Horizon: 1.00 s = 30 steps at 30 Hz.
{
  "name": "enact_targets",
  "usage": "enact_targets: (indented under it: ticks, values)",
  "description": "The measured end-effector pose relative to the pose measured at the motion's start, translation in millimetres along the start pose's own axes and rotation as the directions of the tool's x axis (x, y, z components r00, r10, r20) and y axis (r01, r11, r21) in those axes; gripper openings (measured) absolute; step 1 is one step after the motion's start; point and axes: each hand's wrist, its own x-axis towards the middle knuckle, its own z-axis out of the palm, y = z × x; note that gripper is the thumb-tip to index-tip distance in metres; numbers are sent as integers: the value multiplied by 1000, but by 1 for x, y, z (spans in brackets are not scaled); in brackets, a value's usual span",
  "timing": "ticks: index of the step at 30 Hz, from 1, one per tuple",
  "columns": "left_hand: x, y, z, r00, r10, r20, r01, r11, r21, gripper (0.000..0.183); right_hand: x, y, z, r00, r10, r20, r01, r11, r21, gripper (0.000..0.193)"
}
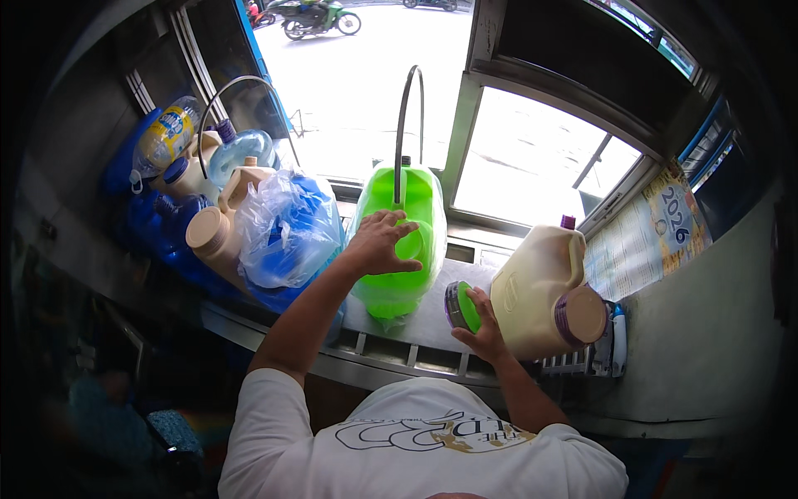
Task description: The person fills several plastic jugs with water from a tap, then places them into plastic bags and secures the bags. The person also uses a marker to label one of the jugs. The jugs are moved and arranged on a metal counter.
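A bright green plastic water jug (374, 295) stands on the counter in front of me. The end of a curved metal filling tube (400, 125) comes down at its top. My left hand (382, 243) is over the jug with fingers spread; whether it touches the jug I cannot tell. In my right hand (482, 328) is a round screw cap (468, 308), green in the middle with a dark rim, gripped at its edge. Right beside that hand is a large beige jug (532, 287) with a purple-rimmed beige cap (580, 316).
Crowded at the left are beige jugs (223, 229), blue containers (287, 258) under clear plastic, and clear bottles (241, 156). A second curved tube (241, 79) arches over them. A printed sheet (657, 224) hangs at the right. Beyond the window, a green motorcycle (320, 18) is on the street.
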Motion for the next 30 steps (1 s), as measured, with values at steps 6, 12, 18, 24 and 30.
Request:
enact_targets:
  ticks: [6,12,18,24,30]
  values:
    - [2,-2,1,999,29,-25,-29,999,-20,88,20,0,2,999,-27,29,27,1000,-5,98]
    - [0,-3,6,997,13,-71,-14,1000,-16,93,26,4,-1,999,-29,25,28,999,33,101]
    - [6,0,9,1000,9,-13,-8,998,64,94,25,1,5,999,2,47,-5,998,66,102]
    - [4,1,12,1000,3,-19,-1,998,57,95,28,4,9,1000,-9,28,7,998,70,103]
    - [1,5,17,1000,4,6,-5,993,115,108,37,4,11,999,-41,3,41,999,33,102]
